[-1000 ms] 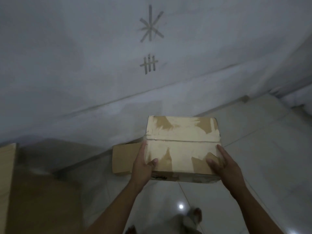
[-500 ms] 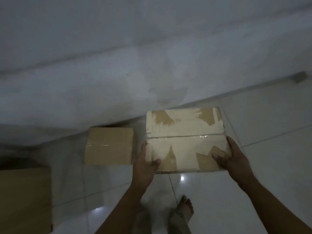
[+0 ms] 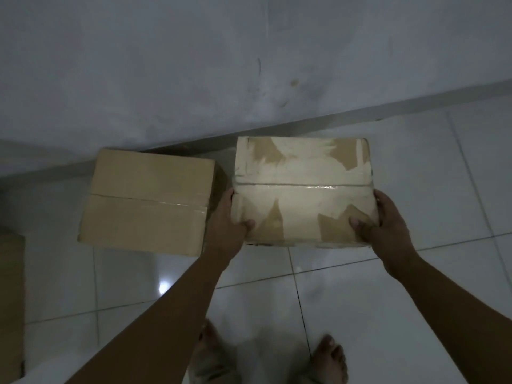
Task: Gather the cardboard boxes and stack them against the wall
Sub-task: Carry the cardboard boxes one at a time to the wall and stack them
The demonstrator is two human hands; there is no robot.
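Note:
A pale, taped cardboard box (image 3: 302, 187) with torn brown patches is held low over the floor, close to the wall (image 3: 221, 65). My left hand (image 3: 225, 225) grips its left side with the thumb on top. My right hand (image 3: 383, 220) grips its right side the same way. Whether the box touches the floor I cannot tell. A plain brown box (image 3: 146, 200) sits on the floor just to its left, against the wall's foot.
The edge of another cardboard box (image 3: 11, 300) shows at the far left. White glossy floor tiles (image 3: 388, 300) stretch to the right along the wall. My bare feet (image 3: 329, 361) stand below the held box.
The view tilted down and both boxes came closer. The held box has dropped lower, beside the brown box. Both hands keep the same hold.

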